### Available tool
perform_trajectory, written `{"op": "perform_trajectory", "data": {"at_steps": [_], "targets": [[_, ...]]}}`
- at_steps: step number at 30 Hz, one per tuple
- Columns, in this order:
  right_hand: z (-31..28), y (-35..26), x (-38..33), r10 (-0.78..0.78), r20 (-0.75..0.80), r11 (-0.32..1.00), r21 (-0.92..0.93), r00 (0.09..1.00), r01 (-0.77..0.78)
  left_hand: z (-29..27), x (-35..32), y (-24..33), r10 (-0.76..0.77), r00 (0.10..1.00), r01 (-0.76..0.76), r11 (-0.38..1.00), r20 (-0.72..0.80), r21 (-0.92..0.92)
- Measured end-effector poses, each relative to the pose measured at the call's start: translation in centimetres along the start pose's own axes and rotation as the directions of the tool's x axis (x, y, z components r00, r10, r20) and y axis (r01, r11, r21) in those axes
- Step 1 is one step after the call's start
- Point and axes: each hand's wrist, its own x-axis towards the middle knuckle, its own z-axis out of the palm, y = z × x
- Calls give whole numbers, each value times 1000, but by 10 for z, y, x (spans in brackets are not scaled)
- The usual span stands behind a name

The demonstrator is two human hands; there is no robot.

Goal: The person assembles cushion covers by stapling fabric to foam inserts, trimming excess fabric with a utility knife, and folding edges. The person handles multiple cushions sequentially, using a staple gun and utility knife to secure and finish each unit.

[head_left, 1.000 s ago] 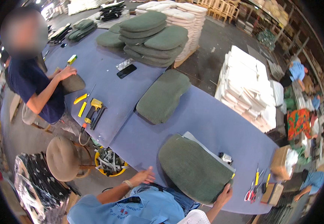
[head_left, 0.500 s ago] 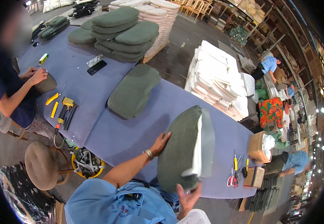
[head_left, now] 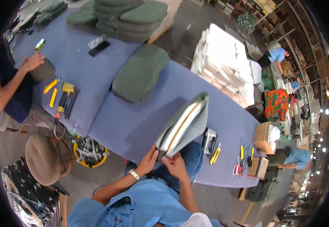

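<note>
Probably upholstery workshop: stacked cushions (head_left: 132, 15), worktable (head_left: 134, 125).

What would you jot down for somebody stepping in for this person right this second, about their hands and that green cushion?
Left hand: grips the lower end of the green cushion.
Right hand: pinches the same end, beside the left.
Cushion: held on edge above the purple table, its open side showing pale foam.
Done: cushion is off the table.
Left: the cover's open edge is not closed.
Nearby: another green cushion lies flat; scissors and a stapler lie to the right.
</note>
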Motion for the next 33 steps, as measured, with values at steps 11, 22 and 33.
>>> {"op": "perform_trajectory", "data": {"at_steps": [11,22,33], "targets": [[-66,-2,-23,148,56,977,-161,987,-137,31,-24,43,196,980,-179,832,24,526],[-57,-79,15,472,8,868,-178,882,-463,49,-25,37,213,974,-206,694,77,690],[-47,-61,16,455,95,827,-415,885,-380,45,-28,47,183,982,-173,787,45,592]]}}
